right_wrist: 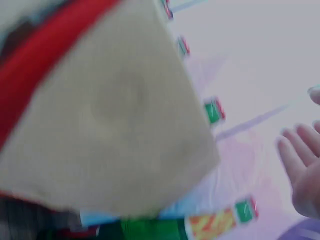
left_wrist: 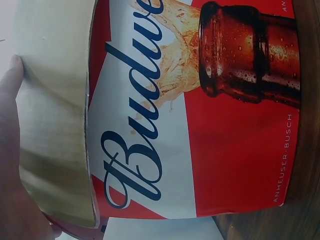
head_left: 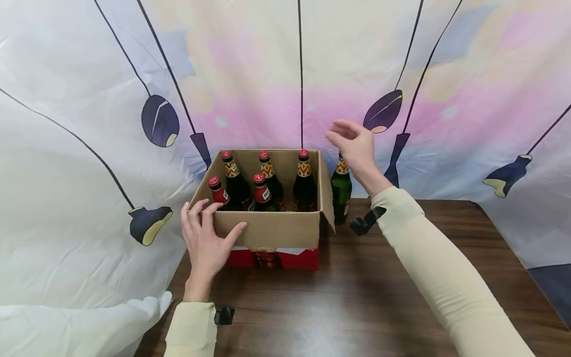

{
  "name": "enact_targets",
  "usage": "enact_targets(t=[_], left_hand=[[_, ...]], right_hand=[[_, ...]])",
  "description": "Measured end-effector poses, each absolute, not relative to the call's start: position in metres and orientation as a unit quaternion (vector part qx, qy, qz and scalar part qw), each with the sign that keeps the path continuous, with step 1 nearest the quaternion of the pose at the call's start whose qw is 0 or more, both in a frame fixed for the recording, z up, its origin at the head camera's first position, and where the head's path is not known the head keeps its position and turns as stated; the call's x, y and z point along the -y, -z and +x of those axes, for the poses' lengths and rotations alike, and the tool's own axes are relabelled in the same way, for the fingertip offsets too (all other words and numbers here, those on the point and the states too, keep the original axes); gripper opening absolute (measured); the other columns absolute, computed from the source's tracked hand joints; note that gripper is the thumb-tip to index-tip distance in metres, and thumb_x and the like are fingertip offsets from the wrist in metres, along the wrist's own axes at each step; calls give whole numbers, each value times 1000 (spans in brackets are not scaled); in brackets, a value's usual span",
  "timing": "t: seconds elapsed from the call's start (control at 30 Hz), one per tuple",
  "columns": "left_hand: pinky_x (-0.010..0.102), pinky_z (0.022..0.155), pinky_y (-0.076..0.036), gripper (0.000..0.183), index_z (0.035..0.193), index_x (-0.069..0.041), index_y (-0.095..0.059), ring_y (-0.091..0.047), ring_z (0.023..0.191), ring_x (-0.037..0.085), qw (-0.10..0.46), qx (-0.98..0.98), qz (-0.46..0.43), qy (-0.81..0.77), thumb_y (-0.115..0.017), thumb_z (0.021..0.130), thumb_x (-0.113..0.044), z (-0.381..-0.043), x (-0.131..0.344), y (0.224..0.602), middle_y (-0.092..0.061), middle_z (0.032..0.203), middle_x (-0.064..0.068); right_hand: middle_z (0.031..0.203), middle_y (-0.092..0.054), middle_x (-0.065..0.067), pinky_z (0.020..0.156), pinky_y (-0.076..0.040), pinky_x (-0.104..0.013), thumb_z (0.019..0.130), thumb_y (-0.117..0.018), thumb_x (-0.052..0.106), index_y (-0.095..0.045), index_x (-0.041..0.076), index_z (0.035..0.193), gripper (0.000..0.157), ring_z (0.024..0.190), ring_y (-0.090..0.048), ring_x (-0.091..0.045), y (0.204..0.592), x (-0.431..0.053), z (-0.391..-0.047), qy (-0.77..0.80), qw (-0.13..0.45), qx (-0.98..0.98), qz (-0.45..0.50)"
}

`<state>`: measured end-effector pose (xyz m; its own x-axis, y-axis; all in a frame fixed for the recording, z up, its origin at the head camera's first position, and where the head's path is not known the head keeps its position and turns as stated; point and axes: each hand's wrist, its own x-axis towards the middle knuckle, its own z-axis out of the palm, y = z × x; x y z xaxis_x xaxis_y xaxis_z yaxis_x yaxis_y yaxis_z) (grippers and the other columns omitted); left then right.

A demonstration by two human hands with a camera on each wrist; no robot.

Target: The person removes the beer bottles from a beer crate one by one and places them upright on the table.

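Note:
My left hand [head_left: 207, 243] holds the front left corner of a cardboard beer box [head_left: 267, 230], fingers over the rim and thumb against the folded-down front flap [left_wrist: 55, 100]. Inside the box several beer bottles stand upright, red caps showing, among them a bottle [head_left: 305, 181] at the back right. Another green beer bottle [head_left: 341, 191] stands on the table just right of the box. My right hand [head_left: 357, 148] is raised above that bottle, fingers loosely bent with nothing in them, and hides its cap in the head view.
The box's right side flap [head_left: 327, 198] hangs outward towards the outside bottle. The box stands on a dark wooden table [head_left: 379, 292], and a printed cloth [head_left: 250, 74] hangs close behind. White fabric [head_left: 80, 325] bunches at the table's left edge.

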<state>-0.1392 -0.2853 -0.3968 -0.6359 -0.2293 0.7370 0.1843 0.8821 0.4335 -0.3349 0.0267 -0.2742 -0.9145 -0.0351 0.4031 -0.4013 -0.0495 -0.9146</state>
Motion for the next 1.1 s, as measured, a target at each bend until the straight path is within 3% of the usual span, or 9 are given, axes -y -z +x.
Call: enact_targets(t=[0.17, 0.33, 0.5, 0.6, 0.77, 0.93, 1.1], left_hand=[[72, 120, -16, 83, 137, -16, -62, -22, 153, 47, 442, 865, -1, 236, -57, 89, -83, -139, 288, 397, -48, 146, 18], [71, 119, -18, 80, 139, -16, -62, -23, 151, 46, 444, 861, -8, 247, -59, 90, -80, -141, 289, 400, -48, 147, 17], [69, 117, -23, 84, 140, -15, -62, -24, 150, 45, 455, 849, -9, 268, -62, 87, -80, -144, 292, 403, -42, 152, 18], [70, 116, -24, 80, 143, -17, -61, -24, 150, 43, 452, 845, -2, 286, -68, 88, -74, -143, 294, 403, -35, 159, 18], [74, 119, -24, 75, 150, -22, -55, -19, 157, 40, 424, 843, 26, 329, -87, 85, -42, -140, 296, 403, -18, 172, 16], [73, 115, -34, 78, 151, -19, -54, -27, 154, 39, 406, 832, 47, 375, -91, 83, -26, -139, 298, 400, -26, 168, 19], [65, 117, -32, 79, 150, -14, -52, -32, 152, 33, 400, 811, 54, 423, -91, 82, -21, -140, 304, 397, -36, 161, 17]], right_hand=[[129, -75, -16, 99, -55, -28, 92, -81, 12, -70, 3, 135, 45, 110, -73, -13, 268, 3, -314, -684, 5, 697, 215], [139, -69, -19, 108, -53, -40, 95, -79, 14, -67, 4, 140, 47, 128, -67, -27, 276, 26, -298, -650, -74, 721, 228], [141, -67, -20, 112, -50, -48, 95, -79, 12, -65, 2, 142, 50, 129, -66, -32, 279, 50, -286, -634, -138, 725, 231], [141, -68, -19, 110, -52, -49, 94, -80, 13, -64, 2, 143, 53, 127, -67, -32, 280, 62, -280, -621, -154, 735, 223], [141, -69, -14, 110, -52, -45, 93, -81, 15, -63, 5, 145, 55, 132, -64, -29, 286, 77, -276, -596, -163, 754, 221], [139, -70, -12, 113, -49, -46, 92, -82, 15, -65, 8, 143, 54, 133, -62, -29, 290, 82, -277, -573, -168, 771, 221], [138, -70, -15, 114, -48, -47, 92, -82, 14, -62, 6, 146, 58, 132, -63, -29, 292, 86, -278, -556, -186, 778, 225]])
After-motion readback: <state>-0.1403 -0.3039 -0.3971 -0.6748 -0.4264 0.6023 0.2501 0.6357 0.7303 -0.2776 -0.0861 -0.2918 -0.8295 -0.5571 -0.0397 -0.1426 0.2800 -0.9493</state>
